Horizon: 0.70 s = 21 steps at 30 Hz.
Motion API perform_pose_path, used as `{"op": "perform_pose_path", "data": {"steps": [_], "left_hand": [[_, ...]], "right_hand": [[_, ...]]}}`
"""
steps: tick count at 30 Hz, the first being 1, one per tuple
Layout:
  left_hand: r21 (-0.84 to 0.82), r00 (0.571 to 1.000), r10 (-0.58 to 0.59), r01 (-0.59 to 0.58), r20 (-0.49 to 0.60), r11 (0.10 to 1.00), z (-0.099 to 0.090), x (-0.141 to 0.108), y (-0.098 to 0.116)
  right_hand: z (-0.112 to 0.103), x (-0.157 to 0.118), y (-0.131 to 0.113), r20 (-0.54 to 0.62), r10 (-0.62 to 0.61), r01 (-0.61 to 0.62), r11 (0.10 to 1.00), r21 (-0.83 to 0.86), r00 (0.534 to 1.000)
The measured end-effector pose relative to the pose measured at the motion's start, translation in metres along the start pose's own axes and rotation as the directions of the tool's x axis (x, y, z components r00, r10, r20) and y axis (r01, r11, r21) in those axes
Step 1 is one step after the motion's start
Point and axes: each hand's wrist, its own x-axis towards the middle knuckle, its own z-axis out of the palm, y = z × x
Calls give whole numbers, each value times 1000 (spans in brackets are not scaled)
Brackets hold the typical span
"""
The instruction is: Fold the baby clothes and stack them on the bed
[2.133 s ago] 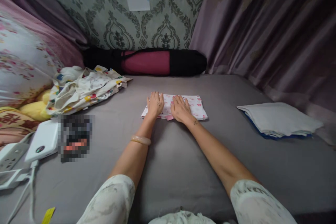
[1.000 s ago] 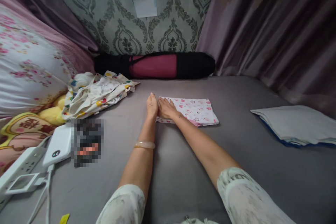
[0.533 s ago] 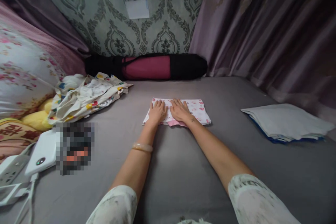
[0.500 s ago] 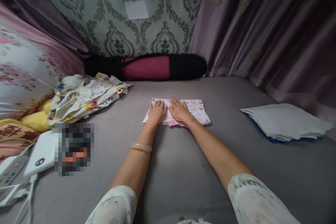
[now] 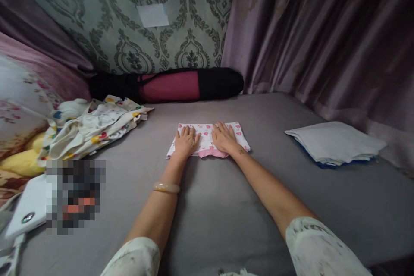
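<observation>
A folded white garment [image 5: 205, 137] with pink and red prints lies flat on the grey bed sheet [image 5: 207, 207]. Its near edge shows a pink band. On its left part rests my left hand [image 5: 186, 140], palm down with fingers stretched out. My right hand [image 5: 224, 138] lies flat on its right part, fingers likewise extended. Printed cloth shows between the two hands. Neither hand grips anything; the cloth under the palms is hidden.
Right of the hands lies a stack of folded white and blue cloth [image 5: 336, 142]. A crumpled colourful-print cloth [image 5: 97, 127] is at left, with a white power bank [image 5: 30, 207] and cable nearer me. A black and maroon long bag [image 5: 168, 86] lies along the wall.
My hands have spread apart across the garment, baring more of its middle and pink edge. The view has turned slightly to the right.
</observation>
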Motion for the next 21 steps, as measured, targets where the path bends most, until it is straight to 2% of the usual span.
{"op": "perform_pose_path", "data": {"steps": [2, 5, 10, 14, 17, 21], "left_hand": [[1, 1000, -14, 14, -2, 1000, 0, 0, -1], [-13, 999, -17, 18, 37, 1000, 0, 1, -2], [-20, 999, -17, 17, 43, 1000, -2, -1, -2], [-44, 989, -139, 137, -46, 990, -6, -3, -8], [-115, 971, -238, 238, 14, 965, -5, -1, -15], [-154, 968, -242, 248, 62, 956, 0, 1, -20]], "right_hand": [[-3, -4, 7, -26, 39, -40, 999, -17, 999], [-5, -7, 16, 22, 81, -80, 997, -19, 997], [-7, -8, 23, 47, 61, -60, 998, -11, 997], [-10, -12, 41, 4, 114, -114, 993, -15, 993], [-8, -16, 54, 36, 165, -166, 986, 9, 986], [-3, -17, 57, 28, 158, -159, 987, 27, 987]]}}
